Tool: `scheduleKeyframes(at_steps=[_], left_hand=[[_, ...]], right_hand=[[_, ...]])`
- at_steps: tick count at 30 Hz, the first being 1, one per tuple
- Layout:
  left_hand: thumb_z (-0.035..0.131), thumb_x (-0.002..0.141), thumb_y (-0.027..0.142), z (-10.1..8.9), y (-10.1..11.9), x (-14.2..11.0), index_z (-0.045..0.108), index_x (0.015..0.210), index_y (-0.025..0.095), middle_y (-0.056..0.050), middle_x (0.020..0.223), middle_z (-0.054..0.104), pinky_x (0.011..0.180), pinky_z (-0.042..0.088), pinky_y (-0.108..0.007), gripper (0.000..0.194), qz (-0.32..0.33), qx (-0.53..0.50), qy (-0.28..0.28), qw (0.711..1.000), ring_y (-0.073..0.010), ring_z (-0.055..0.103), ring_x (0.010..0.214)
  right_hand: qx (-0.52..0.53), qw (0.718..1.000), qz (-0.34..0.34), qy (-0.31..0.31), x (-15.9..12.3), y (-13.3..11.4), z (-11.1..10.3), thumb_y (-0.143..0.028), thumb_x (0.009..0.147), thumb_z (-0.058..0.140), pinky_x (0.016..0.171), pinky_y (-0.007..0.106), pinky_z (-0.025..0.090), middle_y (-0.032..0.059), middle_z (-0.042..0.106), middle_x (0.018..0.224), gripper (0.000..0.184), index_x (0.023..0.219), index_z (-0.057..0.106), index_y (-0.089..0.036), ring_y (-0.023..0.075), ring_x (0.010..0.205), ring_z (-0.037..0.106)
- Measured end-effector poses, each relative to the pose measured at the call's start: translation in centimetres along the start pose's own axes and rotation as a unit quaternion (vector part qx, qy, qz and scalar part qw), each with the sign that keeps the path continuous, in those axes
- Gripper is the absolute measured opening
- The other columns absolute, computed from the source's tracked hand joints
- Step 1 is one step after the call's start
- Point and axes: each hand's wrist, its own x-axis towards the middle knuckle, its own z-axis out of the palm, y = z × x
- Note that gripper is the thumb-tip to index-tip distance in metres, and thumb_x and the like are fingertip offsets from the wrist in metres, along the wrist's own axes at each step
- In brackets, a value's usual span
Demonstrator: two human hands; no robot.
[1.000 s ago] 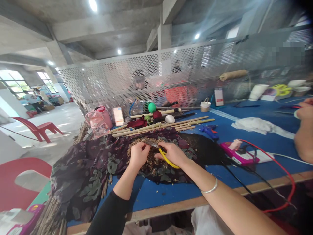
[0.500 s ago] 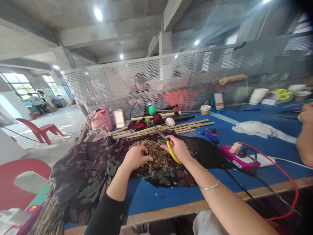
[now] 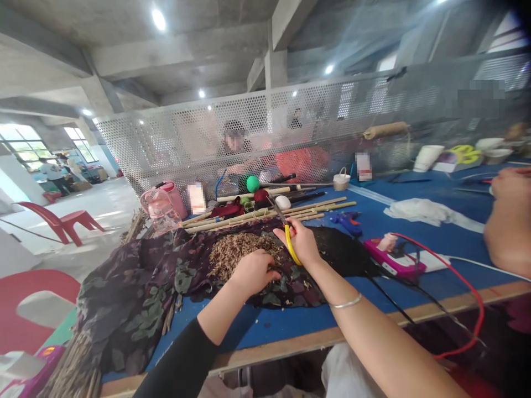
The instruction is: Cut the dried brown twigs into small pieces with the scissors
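My right hand (image 3: 302, 241) is closed round yellow-handled scissors (image 3: 286, 231), whose blades point up and away over the bamboo sticks (image 3: 274, 213). My left hand (image 3: 254, 272) lies curled on the dark floral cloth (image 3: 141, 282), right beside a heap of brown cuttings (image 3: 237, 250); its fingers are bent and I cannot see what they pinch. The cloth is spread over the blue table (image 3: 290, 323).
A pink bottle (image 3: 162, 206), coloured balls (image 3: 253, 183), a blue glue gun (image 3: 343, 220), a pink power strip (image 3: 394, 258) with red cable (image 3: 464, 287) and white cloth (image 3: 418, 211) lie around. Another person's arm (image 3: 504, 221) is at the right. People sit behind the mesh screen (image 3: 265, 127). Red chairs (image 3: 62, 221) stand left.
My right hand has lifted the scissors from the cuttings and swung the blades upward and away. My left hand has slid back toward me, off the heap.
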Motion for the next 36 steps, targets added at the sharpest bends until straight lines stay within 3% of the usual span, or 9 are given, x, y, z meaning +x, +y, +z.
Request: scheduleKeyframes(at_steps=[3, 7, 11, 13, 15, 20, 24, 28, 36], left_hand=[[0.064, 0.071, 0.038, 0.7, 0.8, 1.2, 0.068, 0.087, 0.017, -0.010, 0.090, 0.064, 0.071, 0.045, -0.030, 0.027, -0.064, 0.054, -0.053, 0.995, -0.0231, 0.060, 0.083], [0.060, 0.075, 0.029, 0.6, -0.2, 1.9, 0.069, 0.075, 0.017, -0.009, 0.077, 0.067, 0.073, 0.043, -0.029, 0.015, -0.067, 0.054, -0.067, 0.994, -0.0212, 0.061, 0.080], [0.058, 0.075, 0.027, 0.4, -2.2, 1.4, 0.067, 0.065, 0.017, -0.005, 0.066, 0.064, 0.065, 0.041, -0.026, 0.017, -0.061, -0.059, 0.035, 0.996, -0.0166, 0.058, 0.067], [0.057, 0.075, 0.032, 0.5, -3.3, 1.0, 0.063, 0.060, 0.016, -0.001, 0.056, 0.059, 0.058, 0.039, -0.025, 0.023, -0.105, -0.177, 0.085, 0.975, -0.0133, 0.053, 0.056], [0.059, 0.073, 0.039, 0.5, -4.4, 0.9, 0.059, 0.057, 0.015, 0.002, 0.049, 0.053, 0.053, 0.039, -0.023, 0.029, -0.174, -0.339, 0.130, 0.915, -0.0101, 0.048, 0.048], [0.075, 0.060, 0.031, 0.0, -5.9, 1.1, 0.055, 0.064, 0.013, 0.005, 0.056, 0.049, 0.058, 0.047, -0.017, 0.027, -0.227, -0.678, 0.241, 0.656, -0.0036, 0.048, 0.050], [0.071, 0.065, 0.013, -0.5, -5.3, 1.1, 0.054, 0.064, 0.012, 0.004, 0.061, 0.050, 0.058, 0.048, -0.012, 0.017, -0.217, -0.746, 0.274, 0.567, -0.0014, 0.050, 0.053], [0.065, 0.068, 0.005, -0.4, -4.5, 1.1, 0.055, 0.066, 0.012, 0.002, 0.065, 0.054, 0.058, 0.049, -0.011, 0.012, -0.214, -0.758, 0.262, 0.558, -0.0012, 0.051, 0.054], [0.071, 0.064, 0.015, 0.4, -4.2, 0.9, 0.055, 0.058, 0.010, 0.001, 0.055, 0.054, 0.056, 0.049, -0.015, 0.018, -0.229, -0.705, 0.212, 0.637, -0.0033, 0.051, 0.051]], right_hand=[[-0.002, 1.000, 0.000, -0.009, -0.1, -0.1, 0.1, -0.055, 0.073, 0.054, 0.056, 0.023, 0.039, 0.0026, 0.059, 0.065, 0.049, 0.103, 0.060, -0.016, 0.0143, 0.056, 0.053], [-0.020, 0.999, -0.010, -0.031, -0.3, -0.3, 0.1, -0.053, 0.074, 0.054, 0.056, 0.022, 0.038, 0.0019, 0.060, 0.065, 0.047, 0.105, 0.059, -0.017, 0.0143, 0.057, 0.054], [-0.031, 0.998, -0.009, -0.062, -0.4, -0.6, 0.2, -0.052, 0.074, 0.054, 0.056, 0.023, 0.038, 0.0023, 0.062, 0.067, 0.047, 0.107, 0.059, -0.018, 0.0154, 0.059, 0.057], [-0.027, 0.997, -0.011, -0.076, -0.5, -0.8, 0.2, -0.051, 0.075, 0.055, 0.057, 0.024, 0.039, 0.0027, 0.063, 0.068, 0.045, 0.106, 0.058, -0.019, 0.0162, 0.060, 0.059], [-0.023, 0.995, -0.019, -0.093, -0.7, -1.1, 0.2, -0.051, 0.074, 0.056, 0.059, 0.024, 0.041, 0.0031, 0.064, 0.070, 0.044, 0.105, 0.058, -0.020, 0.0172, 0.062, 0.060], [-0.065, 0.981, -0.069, -0.169, -1.4, -2.2, 0.0, -0.053, 0.071, 0.060, 0.064, 0.027, 0.042, 0.0042, 0.067, 0.084, 0.047, 0.108, 0.056, -0.023, 0.0198, 0.073, 0.063], [-0.059, 0.966, -0.129, -0.216, -2.0, -2.9, 0.0, -0.053, 0.068, 0.064, 0.073, 0.029, 0.043, 0.0073, 0.063, 0.100, 0.053, 0.111, 0.055, -0.022, 0.0212, 0.087, 0.060], [-0.047, 0.962, -0.152, -0.223, -2.2, -3.0, 0.5, -0.050, 0.064, 0.070, 0.082, 0.034, 0.042, 0.0105, 0.060, 0.101, 0.060, 0.111, 0.054, -0.018, 0.0242, 0.095, 0.056], [-0.042, 0.962, -0.158, -0.217, -2.3, -3.1, 0.6, -0.051, 0.067, 0.068, 0.084, 0.035, 0.043, 0.0115, 0.061, 0.102, 0.058, 0.111, 0.055, -0.017, 0.0250, 0.098, 0.057]])
